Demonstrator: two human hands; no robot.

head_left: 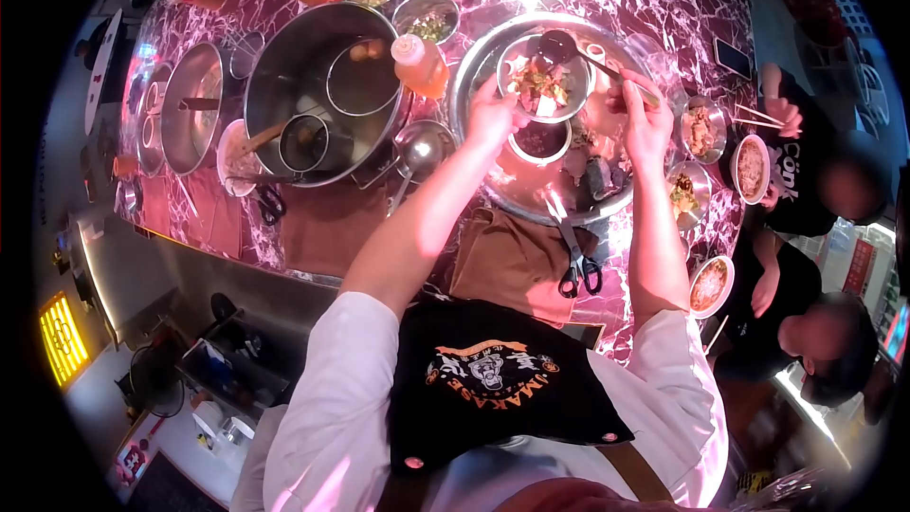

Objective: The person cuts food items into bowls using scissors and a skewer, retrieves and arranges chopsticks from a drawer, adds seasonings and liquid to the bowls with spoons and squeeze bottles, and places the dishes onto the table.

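My left hand [497, 116] grips the near left rim of a metal bowl [576, 106] that holds chopped food. In my right hand [646, 112] is the handle of a dark ladle [557, 47], whose head is over the far side of that bowl. Both are above a large round metal tray [464, 66]. Just below the held bowl, a white-rimmed bowl of dark sauce [540, 140] sits in the tray, with dark chunks of food [599, 176] to its right.
Left of the tray are a sauce bottle [421, 66], a large pot [327, 38] and a skimmer ladle [423, 148]. Scissors [574, 270] lie at the tray's near edge. Two people sit at the right beside food bowls [750, 171], one holding chopsticks [758, 117].
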